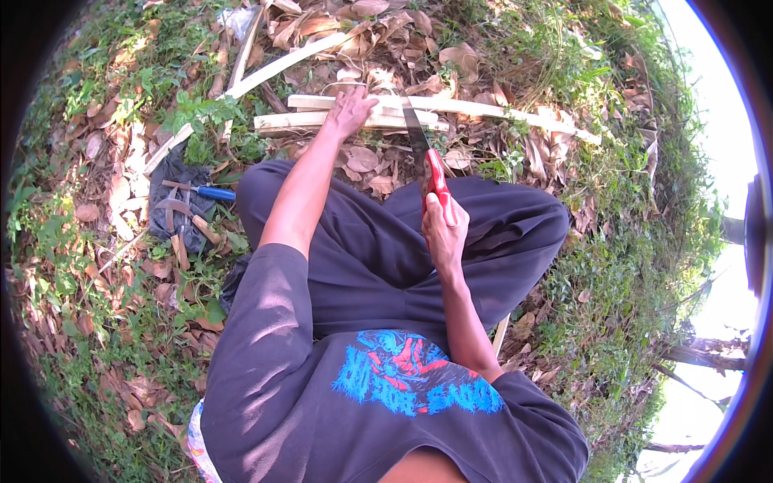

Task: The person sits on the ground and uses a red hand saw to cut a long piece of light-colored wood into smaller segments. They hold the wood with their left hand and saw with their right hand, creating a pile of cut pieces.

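Note:
My right hand (447, 229) is closed round the red handle of a handsaw (436, 177). Its dark blade (414, 127) points away from me and lies across a long pale wooden strip (483, 108). Over to the left, my left hand (351, 111) grips this strip near its left end and holds it down, with the fingertips partly hidden. A second, shorter wooden strip (294, 121) lies just nearer to me, alongside the first and under my left wrist. The blade's toothed edge and any cut in the wood are too small to make out.
Left of my knee, a black plastic sheet (167, 171) carries a blue-handled tool (214, 193) and several wooden-handled blades (179, 241). Another long wooden strip (282, 66) slants across the far left. Dry leaves (362, 158) and grass surround my crossed legs.

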Available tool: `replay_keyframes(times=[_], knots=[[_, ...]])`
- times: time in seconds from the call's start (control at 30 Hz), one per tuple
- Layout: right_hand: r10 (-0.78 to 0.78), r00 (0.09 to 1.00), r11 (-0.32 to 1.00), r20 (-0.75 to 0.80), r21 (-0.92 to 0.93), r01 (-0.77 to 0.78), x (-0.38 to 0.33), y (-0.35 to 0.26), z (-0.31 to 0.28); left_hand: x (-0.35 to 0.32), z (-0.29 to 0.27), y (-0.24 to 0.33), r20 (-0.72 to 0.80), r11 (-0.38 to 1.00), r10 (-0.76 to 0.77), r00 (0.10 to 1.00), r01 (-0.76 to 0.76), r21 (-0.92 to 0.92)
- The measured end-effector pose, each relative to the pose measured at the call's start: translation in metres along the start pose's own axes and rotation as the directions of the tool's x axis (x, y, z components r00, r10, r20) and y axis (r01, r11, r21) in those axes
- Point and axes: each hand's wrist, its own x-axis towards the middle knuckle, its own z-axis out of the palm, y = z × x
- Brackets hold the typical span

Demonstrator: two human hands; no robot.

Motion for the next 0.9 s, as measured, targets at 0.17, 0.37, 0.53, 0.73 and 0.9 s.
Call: replay_keyframes(times=[0.17,0.37,0.53,0.73,0.9], knots=[[-0.011,1.0,1.0,0.01,0.019,0.01,0.003,-0.001,0.006,0.005,-0.009,0.004,0.036,1.0,-0.008,0.999,0.009,-0.013],[0.021,0.999,0.995,0.048,0.1,-0.026,0.002,-0.012,0.003,0.008,-0.013,0.005,0.055,0.993,-0.035,0.998,0.04,-0.108],[-0.009,1.0,0.997,0.029,0.08,0.007,0.002,-0.02,0.001,0.008,-0.005,0.009,0.126,0.993,-0.014,0.992,0.029,-0.114],[0.03,0.999,0.998,0.025,0.06,-0.032,0.003,-0.007,-0.002,-0.001,0.005,0.006,0.146,0.993,0.007,0.989,0.01,-0.117],[0.029,0.999,0.999,0.021,0.029,-0.03,0.003,-0.007,0.004,-0.01,0.01,0.02,0.05,0.998,0.011,0.999,-0.014,0.061]])
